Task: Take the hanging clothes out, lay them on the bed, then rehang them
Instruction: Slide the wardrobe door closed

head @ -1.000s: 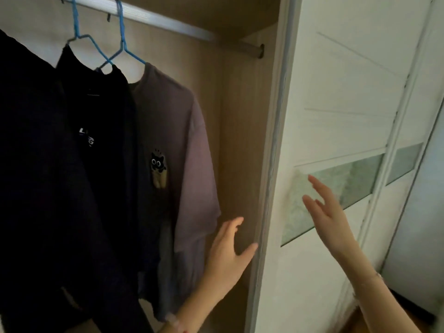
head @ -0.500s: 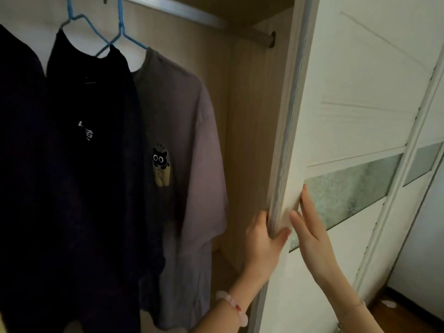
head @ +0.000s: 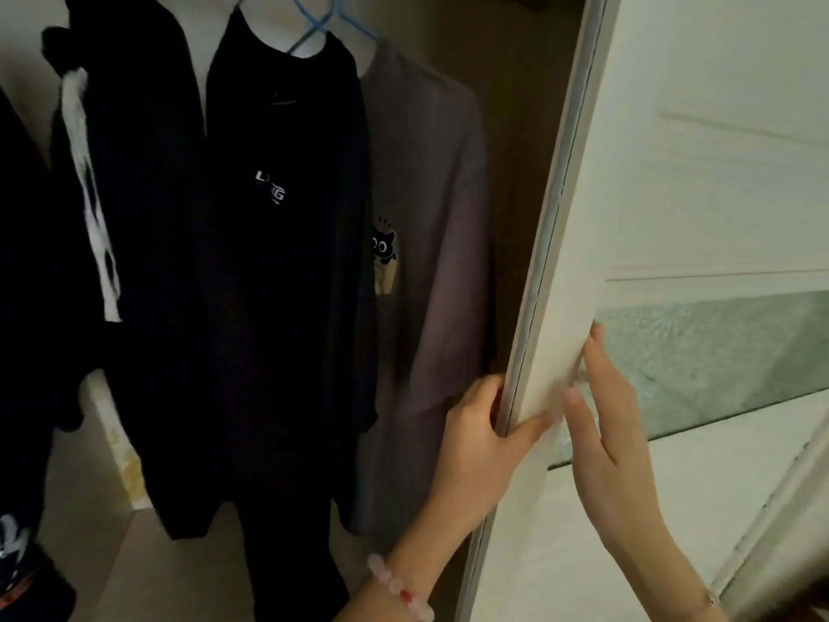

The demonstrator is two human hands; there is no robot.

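Hanging clothes beside hand (on door)

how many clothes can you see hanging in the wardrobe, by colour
black: 2, a jacket with a white stripe on the sleeve and a t-shirt
purple-grey: 1, a shirt with a cat print
total: 3, leaving out a dark shape cut off at the left edge, which I cannot make out

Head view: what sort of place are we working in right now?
Most likely a home wardrobe, probably in a bedroom: a black T-shirt and a purple cat-print shirt hang on blue hangers beside its white sliding door.
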